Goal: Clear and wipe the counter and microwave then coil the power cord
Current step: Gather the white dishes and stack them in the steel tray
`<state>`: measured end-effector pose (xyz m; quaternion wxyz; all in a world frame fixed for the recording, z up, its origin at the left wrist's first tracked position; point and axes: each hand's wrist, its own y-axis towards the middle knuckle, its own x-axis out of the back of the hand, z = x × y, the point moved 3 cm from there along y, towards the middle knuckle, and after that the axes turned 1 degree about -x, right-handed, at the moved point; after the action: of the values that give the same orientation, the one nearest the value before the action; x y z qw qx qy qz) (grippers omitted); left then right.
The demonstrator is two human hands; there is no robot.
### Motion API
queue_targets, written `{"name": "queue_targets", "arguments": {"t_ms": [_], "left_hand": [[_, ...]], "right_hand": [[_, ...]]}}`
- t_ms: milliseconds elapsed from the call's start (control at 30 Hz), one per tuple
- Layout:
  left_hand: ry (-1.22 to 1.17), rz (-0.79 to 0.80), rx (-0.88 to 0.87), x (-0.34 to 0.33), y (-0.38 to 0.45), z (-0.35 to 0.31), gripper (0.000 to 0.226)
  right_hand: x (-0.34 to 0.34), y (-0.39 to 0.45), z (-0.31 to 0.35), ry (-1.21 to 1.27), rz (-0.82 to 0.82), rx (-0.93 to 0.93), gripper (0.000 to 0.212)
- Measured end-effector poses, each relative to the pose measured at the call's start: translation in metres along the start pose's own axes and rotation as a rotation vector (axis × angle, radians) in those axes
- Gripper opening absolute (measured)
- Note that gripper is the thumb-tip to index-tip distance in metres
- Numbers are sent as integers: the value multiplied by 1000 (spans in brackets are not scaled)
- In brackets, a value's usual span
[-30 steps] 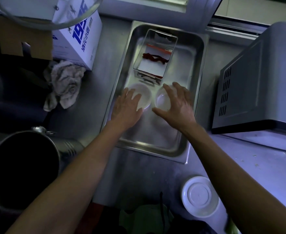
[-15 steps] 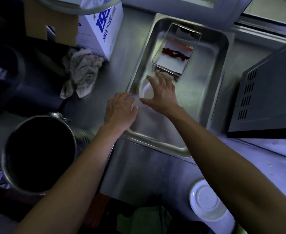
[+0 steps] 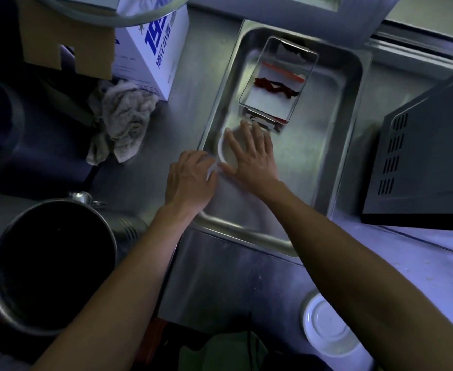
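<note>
Steel tray (image 3: 335, 167) taken as landmark. Nearest the viewer, off the tray's near right corner: white plate (image 3: 327, 328) on the counter (image 3: 220, 277). Off its near left: large dark pot (image 3: 51, 266). Left hand (image 3: 190, 178) lies over the tray's left rim, fingers curled on it. Right hand (image 3: 252, 153), fingers spread flat, rests on a white bowl (image 3: 224, 151) inside the tray. Beyond the bowl: small metal container (image 3: 277, 84). Right of tray: microwave (image 3: 428, 156). Left: crumpled rag (image 3: 123, 116).
</note>
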<state>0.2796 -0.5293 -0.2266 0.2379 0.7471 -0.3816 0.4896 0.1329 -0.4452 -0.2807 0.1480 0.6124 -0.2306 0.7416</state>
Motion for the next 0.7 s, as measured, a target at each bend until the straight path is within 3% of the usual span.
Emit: {"name": "queue_targets", "arguments": {"t_ms": [333, 700], "left_hand": [[26, 89, 16, 15, -14, -13, 34], [136, 185, -160, 6, -71, -91, 37]], "right_hand": [[20, -8, -3, 145, 50, -24, 80], [27, -160, -54, 328, -43, -116, 61]]}}
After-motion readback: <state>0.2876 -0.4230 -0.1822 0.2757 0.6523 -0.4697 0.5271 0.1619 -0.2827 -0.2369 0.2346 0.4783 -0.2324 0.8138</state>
